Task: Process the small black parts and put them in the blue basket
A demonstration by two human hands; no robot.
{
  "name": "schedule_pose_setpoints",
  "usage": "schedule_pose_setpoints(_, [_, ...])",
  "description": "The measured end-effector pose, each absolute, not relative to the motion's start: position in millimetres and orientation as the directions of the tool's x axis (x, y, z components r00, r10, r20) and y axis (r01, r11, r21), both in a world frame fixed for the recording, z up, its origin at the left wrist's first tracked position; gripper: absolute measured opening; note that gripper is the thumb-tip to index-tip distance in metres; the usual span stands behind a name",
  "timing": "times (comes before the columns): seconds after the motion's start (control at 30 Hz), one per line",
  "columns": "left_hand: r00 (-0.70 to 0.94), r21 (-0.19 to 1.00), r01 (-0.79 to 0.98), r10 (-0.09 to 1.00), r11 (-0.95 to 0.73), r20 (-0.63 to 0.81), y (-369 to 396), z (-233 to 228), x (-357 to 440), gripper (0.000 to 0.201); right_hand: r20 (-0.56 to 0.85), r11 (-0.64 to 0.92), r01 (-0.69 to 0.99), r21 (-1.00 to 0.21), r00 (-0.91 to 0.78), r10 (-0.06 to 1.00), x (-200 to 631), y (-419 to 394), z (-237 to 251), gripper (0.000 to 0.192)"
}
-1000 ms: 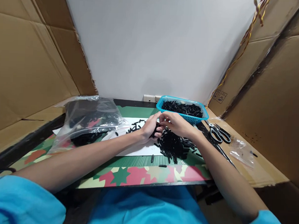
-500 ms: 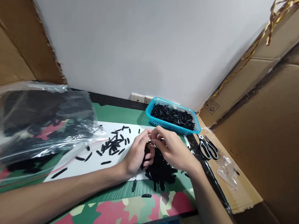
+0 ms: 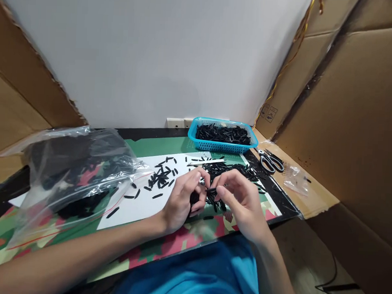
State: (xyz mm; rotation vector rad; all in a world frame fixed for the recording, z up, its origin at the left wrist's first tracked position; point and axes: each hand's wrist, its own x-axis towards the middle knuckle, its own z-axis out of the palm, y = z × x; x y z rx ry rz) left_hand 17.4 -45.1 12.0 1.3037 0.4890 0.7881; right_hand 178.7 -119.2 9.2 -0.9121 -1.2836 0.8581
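— Looking from the left of the white sheet (image 3: 138,203): a clear plastic bag (image 3: 71,167) of dark parts is lying over its left end, and loose black pieces (image 3: 162,180) are scattering across its middle. Where is the small black piece (image 3: 211,189) sitting?

— Right of the sheet's near corner, above the camouflage-patterned tabletop (image 3: 165,245). It is bridging the two hands, with its long axis running roughly left to right, nearly level.

— Which hand is nearer to it?

— Both are touching it, as far as I can judge. The left hand (image 3: 183,200) is curling its fingers (image 3: 198,195) around the left end, and more dark pieces seem to be bunching in that palm. The right hand (image 3: 241,201) is pinching the right end between thumb and forefinger, so those fingers (image 3: 220,192) are closing on the piece rather than lying loose.

— What is hard to make out?

— The left end of the piece is disappearing behind the left fingers, so how deep it goes is unclear. How many pieces the left palm is holding is hidden too.

— And farther right of the sheet?

— A pile of black pieces (image 3: 230,170) is lying just beyond the hands, a blue basket (image 3: 199,140) of the same parts is standing behind it, and scissors (image 3: 270,161) are resting right of the basket.
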Motion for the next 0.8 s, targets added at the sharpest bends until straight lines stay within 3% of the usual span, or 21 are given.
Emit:
schedule_pose_setpoints(0.33, [0.712, 0.986, -0.166, 0.694, 0.015, 0.109, -46, -5, 6, 0.035, 0.208, 0.223, -0.266, -0.938, 0.084, 0.975, 171, -107, 0, 0.029])
schedule_pose_setpoints(0.8, [0.739, 0.998, -0.058, 0.673, 0.039, 0.017, -46, 1, 12, 0.036, 0.207, 0.228, -0.298, -0.927, 0.101, 0.973, 172, -107, -19, 0.024])
